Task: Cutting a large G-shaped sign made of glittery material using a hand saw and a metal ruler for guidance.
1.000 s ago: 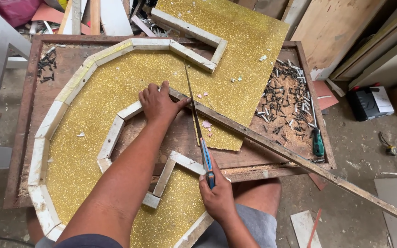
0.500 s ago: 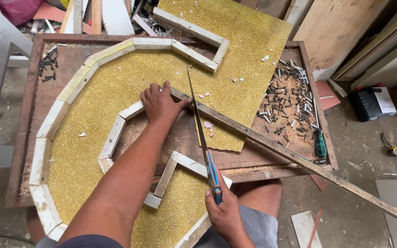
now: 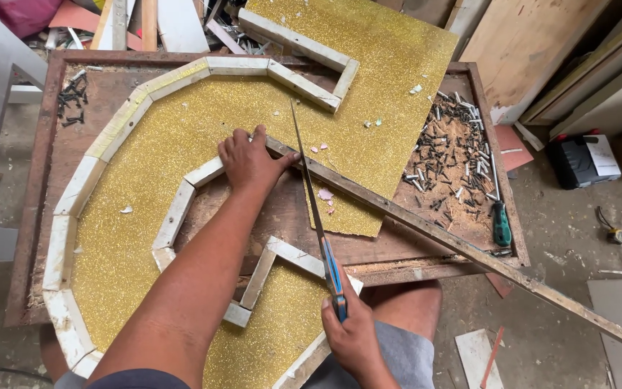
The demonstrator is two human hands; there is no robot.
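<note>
So the left hand [image 3: 251, 160] lay flat, pinning the long weathered wooden strip [image 3: 426, 223] on the gold glitter sheet [image 3: 181, 137], while the right hand [image 3: 350, 335] gripped the blue-handled thin saw blade [image 3: 316, 216] (cut barely started, most left).

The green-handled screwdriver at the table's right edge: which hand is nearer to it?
Right. The right hand grips the saw's blue handle at the near edge, left of the screwdriver. The left hand presses the long wooden strip farther left, mid-table.
</note>
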